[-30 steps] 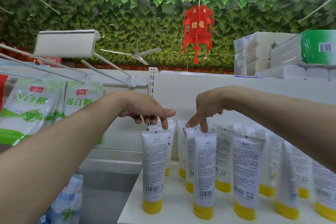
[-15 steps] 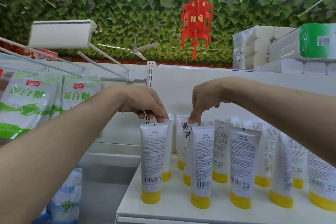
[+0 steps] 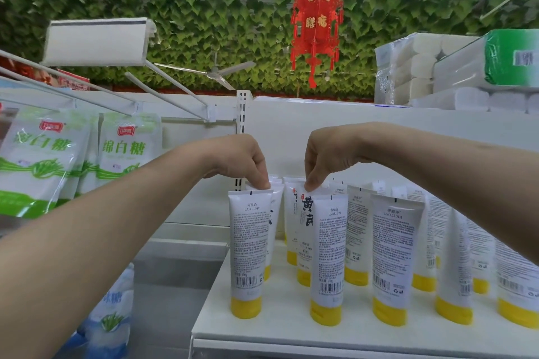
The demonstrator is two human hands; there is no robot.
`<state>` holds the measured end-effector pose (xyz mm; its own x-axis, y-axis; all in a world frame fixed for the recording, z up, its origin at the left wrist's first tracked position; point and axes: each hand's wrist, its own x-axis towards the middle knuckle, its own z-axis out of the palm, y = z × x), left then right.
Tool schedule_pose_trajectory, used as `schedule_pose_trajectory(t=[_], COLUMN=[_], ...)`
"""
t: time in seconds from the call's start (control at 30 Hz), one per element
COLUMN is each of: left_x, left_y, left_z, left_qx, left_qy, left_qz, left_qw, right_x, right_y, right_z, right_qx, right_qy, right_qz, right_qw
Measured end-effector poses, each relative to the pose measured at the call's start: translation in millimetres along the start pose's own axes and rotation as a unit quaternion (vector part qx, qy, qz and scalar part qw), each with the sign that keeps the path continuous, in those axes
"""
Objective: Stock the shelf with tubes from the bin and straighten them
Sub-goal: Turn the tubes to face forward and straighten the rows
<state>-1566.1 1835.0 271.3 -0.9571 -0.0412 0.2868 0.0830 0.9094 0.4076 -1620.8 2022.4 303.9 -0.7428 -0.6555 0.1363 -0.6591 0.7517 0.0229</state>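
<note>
Several white tubes with yellow caps stand cap-down in rows on the white shelf (image 3: 262, 329). My left hand (image 3: 245, 160) reaches over the front left tube (image 3: 249, 253) and pinches the top of the tube behind it (image 3: 275, 213). My right hand (image 3: 323, 154) pinches the top edge of a second-row tube (image 3: 302, 221) whose front, with large black characters, faces me. That tube stands partly hidden behind a front-row tube (image 3: 328, 259). The bin is not in view.
White and green sugar bags (image 3: 43, 160) hang on hooks at the left, with more bags (image 3: 110, 318) below. Packs of tissue rolls (image 3: 437, 73) sit on top of the shelf unit at the right. A red paper lantern (image 3: 316, 29) hangs overhead.
Both hands dropped onto the second-row tubes. The tube under my right hand has turned, so its printed front now faces me. The view has moved a little closer to the shelf.
</note>
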Motion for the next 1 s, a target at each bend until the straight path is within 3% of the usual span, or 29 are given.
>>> schedule_pose_trajectory(t=[1.0], left_x=[-0.8], left_y=[5.2], left_z=[-1.7], left_qx=[0.0], left_qy=[-0.004], left_qz=[-0.033], left_qw=[0.999], right_x=[3.7], right_y=[0.2], right_z=[-1.3], right_qx=[0.018], right_qy=[-0.011], right_qz=[-0.013], right_qw=[1.0])
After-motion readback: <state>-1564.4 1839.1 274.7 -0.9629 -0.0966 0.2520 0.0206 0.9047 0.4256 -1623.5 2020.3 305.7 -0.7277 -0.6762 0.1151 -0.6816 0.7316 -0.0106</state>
